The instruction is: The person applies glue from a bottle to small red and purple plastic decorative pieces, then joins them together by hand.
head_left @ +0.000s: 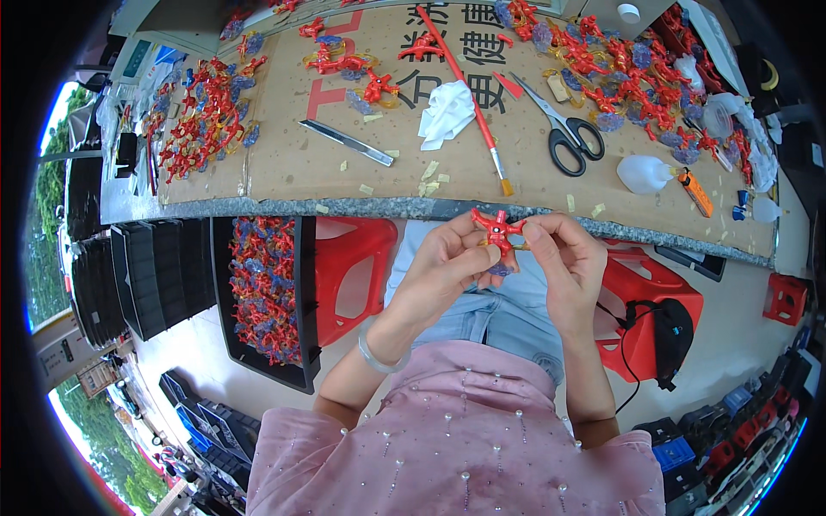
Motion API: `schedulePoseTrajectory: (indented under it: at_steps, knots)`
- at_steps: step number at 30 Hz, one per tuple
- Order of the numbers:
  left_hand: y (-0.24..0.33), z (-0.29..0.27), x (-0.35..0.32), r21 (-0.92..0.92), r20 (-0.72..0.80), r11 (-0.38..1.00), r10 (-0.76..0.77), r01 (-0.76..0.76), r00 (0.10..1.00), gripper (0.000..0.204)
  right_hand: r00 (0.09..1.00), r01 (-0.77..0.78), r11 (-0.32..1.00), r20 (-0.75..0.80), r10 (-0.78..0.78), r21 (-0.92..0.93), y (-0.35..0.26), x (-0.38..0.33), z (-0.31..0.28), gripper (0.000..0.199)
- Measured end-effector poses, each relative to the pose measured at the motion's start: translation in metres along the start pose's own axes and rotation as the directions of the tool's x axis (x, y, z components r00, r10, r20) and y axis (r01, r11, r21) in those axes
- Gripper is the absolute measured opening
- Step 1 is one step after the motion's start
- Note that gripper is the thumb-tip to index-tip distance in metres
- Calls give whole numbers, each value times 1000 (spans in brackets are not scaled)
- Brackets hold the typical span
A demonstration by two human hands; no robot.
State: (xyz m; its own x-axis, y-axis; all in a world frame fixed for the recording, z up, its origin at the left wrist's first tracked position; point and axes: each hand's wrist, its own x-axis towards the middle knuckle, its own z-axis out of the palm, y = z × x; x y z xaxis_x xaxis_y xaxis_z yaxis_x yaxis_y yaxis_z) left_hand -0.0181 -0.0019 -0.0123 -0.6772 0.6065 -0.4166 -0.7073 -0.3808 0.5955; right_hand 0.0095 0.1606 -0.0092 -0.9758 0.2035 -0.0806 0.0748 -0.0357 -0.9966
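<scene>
Hands: left hand (443, 267) and right hand (564, 258) both pinch red figure (498, 230) | figure's lower part hidden behind fingers

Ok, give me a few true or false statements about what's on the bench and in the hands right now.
1. Both hands hold a red figure. True.
2. The scissors lie shut. False: the blades are spread open.
3. A white cloth lies on the bench. True.
4. The left hand rests on the bench. False: it is raised in front of the bench edge, fingers on the figure.
5. The tray below holds red and blue pieces. True.
</scene>
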Motion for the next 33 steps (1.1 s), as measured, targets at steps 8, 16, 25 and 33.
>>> schedulePoseTrajectory:
  at_steps: [8,16,25,33]
  knots:
    - [-4,4,-2,405,-98,881,306,-242,947,43,987,-13,999,158,20,-46,2,5,-8,16]
    - [-11,0,-5,245,46,929,276,-278,960,37,981,-107,979,178,76,172,-5,1,5,23]
    - [-19,2,-2,115,68,946,297,-303,952,30,993,-7,1000,117,3,29,3,2,6,22]
    - [-17,6,-1,208,-7,938,284,-276,959,33,794,306,896,-433,-426,-322,6,-5,-19,27]
